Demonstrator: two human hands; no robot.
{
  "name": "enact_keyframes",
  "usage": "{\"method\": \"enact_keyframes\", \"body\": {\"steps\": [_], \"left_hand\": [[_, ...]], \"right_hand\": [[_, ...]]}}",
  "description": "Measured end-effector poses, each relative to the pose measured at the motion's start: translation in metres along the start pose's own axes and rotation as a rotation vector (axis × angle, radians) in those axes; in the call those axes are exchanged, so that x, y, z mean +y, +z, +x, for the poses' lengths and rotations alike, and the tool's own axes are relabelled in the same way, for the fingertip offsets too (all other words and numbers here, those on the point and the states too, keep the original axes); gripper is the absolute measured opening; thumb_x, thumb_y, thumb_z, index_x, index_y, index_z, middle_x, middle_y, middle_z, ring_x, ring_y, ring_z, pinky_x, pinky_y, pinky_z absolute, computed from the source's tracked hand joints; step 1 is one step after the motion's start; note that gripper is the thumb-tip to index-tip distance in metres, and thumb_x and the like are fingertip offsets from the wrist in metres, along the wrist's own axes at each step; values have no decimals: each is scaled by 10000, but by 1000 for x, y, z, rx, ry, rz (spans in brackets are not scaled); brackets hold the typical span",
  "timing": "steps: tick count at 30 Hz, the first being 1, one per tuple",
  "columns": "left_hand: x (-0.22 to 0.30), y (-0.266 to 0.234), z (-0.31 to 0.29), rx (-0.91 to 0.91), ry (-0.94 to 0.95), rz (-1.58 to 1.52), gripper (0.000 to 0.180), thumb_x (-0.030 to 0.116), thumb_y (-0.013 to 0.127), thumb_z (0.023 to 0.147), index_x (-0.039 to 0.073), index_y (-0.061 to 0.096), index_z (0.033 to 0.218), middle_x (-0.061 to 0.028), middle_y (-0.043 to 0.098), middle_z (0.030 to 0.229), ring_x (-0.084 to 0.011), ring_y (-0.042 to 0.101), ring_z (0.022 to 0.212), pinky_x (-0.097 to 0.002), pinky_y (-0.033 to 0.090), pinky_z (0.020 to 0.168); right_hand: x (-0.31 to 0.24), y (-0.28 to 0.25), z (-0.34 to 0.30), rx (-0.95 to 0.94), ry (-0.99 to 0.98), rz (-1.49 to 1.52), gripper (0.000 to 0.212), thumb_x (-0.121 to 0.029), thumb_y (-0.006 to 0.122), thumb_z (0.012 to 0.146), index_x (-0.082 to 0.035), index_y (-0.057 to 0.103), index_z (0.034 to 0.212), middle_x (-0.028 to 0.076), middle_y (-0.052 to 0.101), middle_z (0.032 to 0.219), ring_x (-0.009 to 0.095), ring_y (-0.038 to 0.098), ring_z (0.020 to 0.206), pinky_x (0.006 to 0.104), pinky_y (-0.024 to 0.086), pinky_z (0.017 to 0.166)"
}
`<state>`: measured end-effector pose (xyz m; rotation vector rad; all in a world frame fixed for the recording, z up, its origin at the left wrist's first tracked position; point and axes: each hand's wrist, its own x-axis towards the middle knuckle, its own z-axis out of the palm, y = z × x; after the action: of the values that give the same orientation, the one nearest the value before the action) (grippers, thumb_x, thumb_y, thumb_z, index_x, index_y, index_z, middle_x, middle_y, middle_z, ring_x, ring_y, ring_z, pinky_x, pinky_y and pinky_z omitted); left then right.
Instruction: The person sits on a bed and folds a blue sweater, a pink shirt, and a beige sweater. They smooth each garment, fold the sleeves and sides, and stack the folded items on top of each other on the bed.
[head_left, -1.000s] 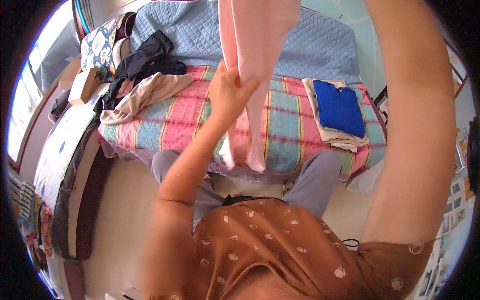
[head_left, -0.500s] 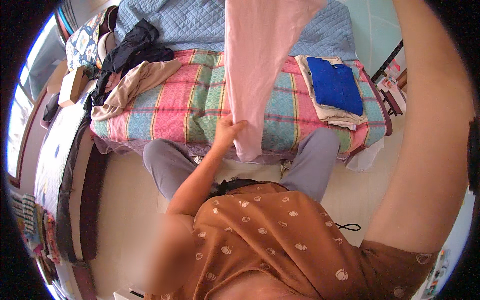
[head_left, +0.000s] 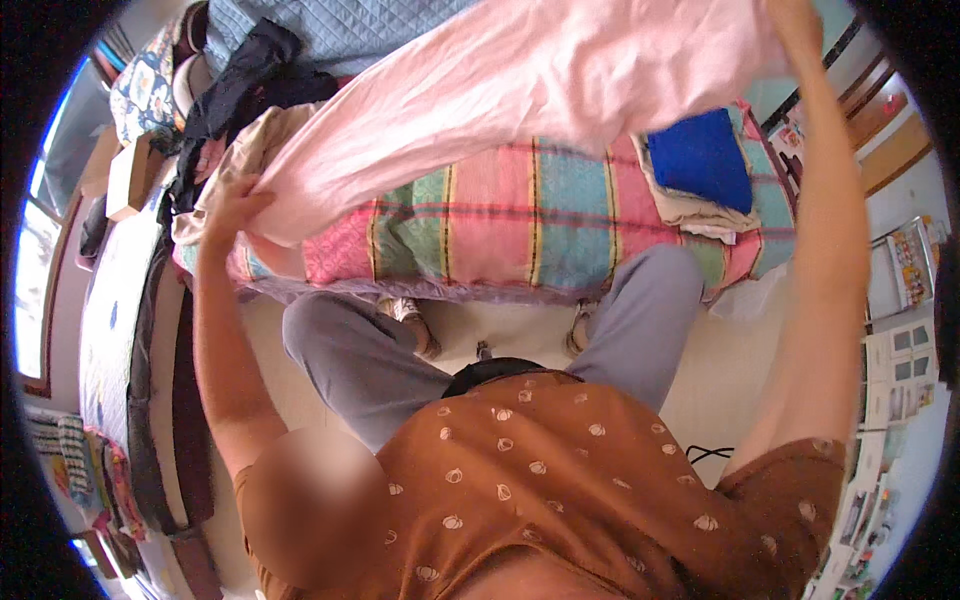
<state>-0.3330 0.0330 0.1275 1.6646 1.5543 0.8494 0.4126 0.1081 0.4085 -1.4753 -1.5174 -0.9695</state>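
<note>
A long pale pink garment (head_left: pixel 470 110) with a tapering leg or sleeve is stretched out in front of me above the bed. My left hand (head_left: pixel 238 205) is closed on its narrow end at the left. Its wider end is held up by my right hand (head_left: pixel 797 35) at the upper right, whose fingers are partly hidden at the picture's top edge. Between my hands the cloth sags in loose folds. To the right, below it, lies a folded blue garment (head_left: pixel 700 170) on top of folded beige clothes (head_left: pixel 690 215).
The bed has a plaid cover (head_left: pixel 490 225) and a blue quilted cloth (head_left: pixel 320 40) at the back. Black clothing (head_left: pixel 235 95) and a beige garment (head_left: pixel 265 140) lie crumpled at the left, near a small box (head_left: pixel 128 178). My knees face the bed's front edge.
The pink garment has gone from hanging upright to stretched sideways. My left hand has moved left with its narrow end, and my right hand has come down into view.
</note>
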Motion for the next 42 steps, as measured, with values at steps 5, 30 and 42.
{"method": "enact_keyframes", "body": {"steps": [5, 30, 42], "left_hand": [[-8, -55, 22, -137, -111, 192, 204, 119, 597, 734, -2, 654, 888, 45, 535, 760, -72, 476, 701, -232, 371, 613], [2, 325, 45, 292, 508, 266, 291, 84, 719, 728, 98, 656, 1012, -112, 598, 1006, -330, 543, 993, -420, 446, 867], [19, 349, 42, 189, 854, 469, 205, 169, 682, 720, 125, 700, 920, -58, 577, 877, -265, 560, 846, -400, 448, 728]], "right_hand": [[21, 92, -224, -403, 313, 162, 360, -386, 571, 915, -76, 628, 1089, 217, 682, 1009, 407, 641, 974, 449, 495, 853], [-146, 174, -439, -780, -51, 124, 576, -508, 489, 944, -224, 430, 1442, 52, 380, 1521, 265, 316, 1415, 553, 210, 1124], [-101, 175, -443, -762, -71, 96, 585, -527, 438, 965, -189, 426, 1443, 22, 406, 1511, 222, 329, 1416, 519, 176, 1147]]}}
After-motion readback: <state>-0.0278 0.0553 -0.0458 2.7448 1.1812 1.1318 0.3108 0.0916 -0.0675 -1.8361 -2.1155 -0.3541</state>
